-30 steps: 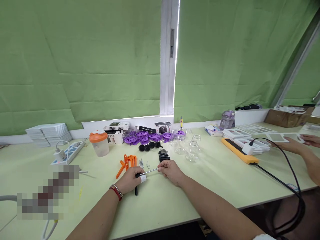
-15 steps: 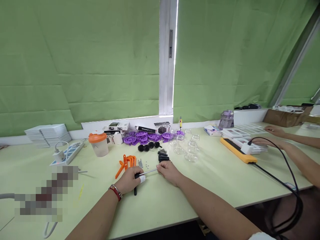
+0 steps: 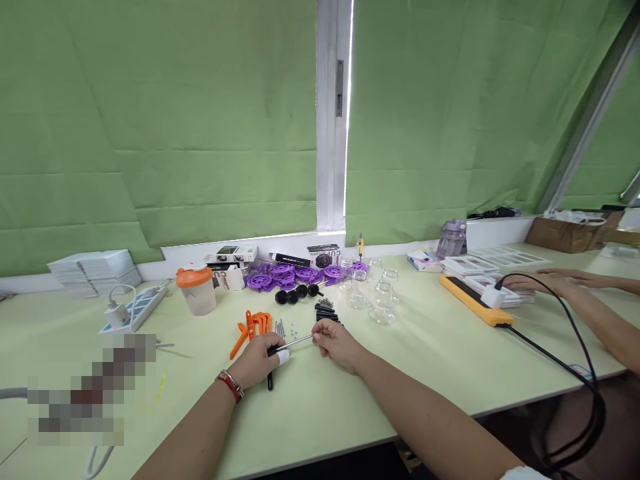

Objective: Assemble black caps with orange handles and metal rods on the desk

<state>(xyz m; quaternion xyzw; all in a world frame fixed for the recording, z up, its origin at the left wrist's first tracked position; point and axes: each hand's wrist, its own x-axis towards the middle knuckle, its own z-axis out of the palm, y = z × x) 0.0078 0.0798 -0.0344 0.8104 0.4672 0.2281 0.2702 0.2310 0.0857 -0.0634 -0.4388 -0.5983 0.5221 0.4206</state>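
Left hand (image 3: 257,361) is holding a dark end of a slim metal rod (image 3: 299,341), its fingers curled in a closed grip, and white wrapping (image 3: 283,357) is covering one digit. Just beyond it, orange hooked pieces (image 3: 251,324) are lying in a group with loose metal pins (image 3: 281,328) beside them; a black tubular piece (image 3: 270,380) is jutting out below the hand, though whether it is joined to the rod I cannot tell. Running rightward, the rod is bridging the two hands, its other end sitting in the right hand (image 3: 337,343), whose thumb and fingertips are pinching together on it. Compared with a second ago, hands and rod are keeping almost the same arrangement, so the work is seemingly staying at one stage, more like careful fitting or adjusting than fetching. Black pieces (image 3: 327,313) are lying just past the right fingertips, and clear cups (image 3: 384,293) are standing farther over. At the far right, the clearest change is showing: a co-worker's hands (image 3: 545,283), earlier lifting a pale sheet, are now reaching across white-bordered cards (image 3: 454,265), and this is leaving the rod undisturbed.
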